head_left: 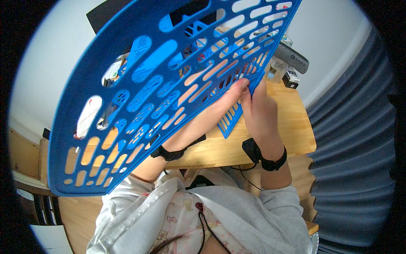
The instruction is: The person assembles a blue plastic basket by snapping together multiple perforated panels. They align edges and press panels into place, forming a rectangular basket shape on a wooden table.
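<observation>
A large blue plastic file rack panel point(122, 72), pierced with rounded slots, is raised tilted over the table and fills the upper left of the view. Through its slots more blue slotted parts show behind it. My left hand point(233, 93) pinches its lower right edge, the thumb on the near side and the other fingers partly hidden by the panel. Beside it my right hand point(260, 108) is closed on the same edge, its fingertips hidden. Below the hands, a narrower blue slotted piece point(230, 121) reaches down toward the table; whether it is joined to the panel I cannot tell.
The wooden table point(292, 127) spreads beneath my hands. At its back right are a dark grey rounded oblong device point(292, 57), a clear container point(277, 71) and a small black-and-white box point(291, 79). A dark blue curtain point(351, 148) hangs along the right.
</observation>
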A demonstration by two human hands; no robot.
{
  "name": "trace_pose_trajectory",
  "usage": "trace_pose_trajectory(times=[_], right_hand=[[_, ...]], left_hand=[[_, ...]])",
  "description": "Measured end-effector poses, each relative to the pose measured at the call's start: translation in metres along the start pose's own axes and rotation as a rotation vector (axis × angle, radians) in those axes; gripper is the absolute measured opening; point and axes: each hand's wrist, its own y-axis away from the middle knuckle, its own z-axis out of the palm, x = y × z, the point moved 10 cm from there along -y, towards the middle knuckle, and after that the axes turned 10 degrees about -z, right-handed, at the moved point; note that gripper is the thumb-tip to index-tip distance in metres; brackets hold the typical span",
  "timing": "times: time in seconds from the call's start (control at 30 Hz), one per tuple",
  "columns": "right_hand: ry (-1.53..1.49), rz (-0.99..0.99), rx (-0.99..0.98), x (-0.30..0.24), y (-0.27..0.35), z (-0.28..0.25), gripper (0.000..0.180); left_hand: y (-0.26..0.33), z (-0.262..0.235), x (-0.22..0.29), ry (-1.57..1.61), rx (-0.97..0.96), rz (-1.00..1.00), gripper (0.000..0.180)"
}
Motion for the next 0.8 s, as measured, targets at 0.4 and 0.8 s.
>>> trace_pose_trajectory(times=[0.4,0.8], right_hand=[[0.031,-0.04,0.017,-0.011,-0.002,0.007,0.02],[-0.019,-0.109,0.026,-0.015,-0.003,0.013,0.022]], left_hand=[[0.0,0.028,-0.039,-0.023,-0.119,-0.205,0.025],[0.007,0.019,-0.043,-0.033,0.03,-0.213,0.018]])
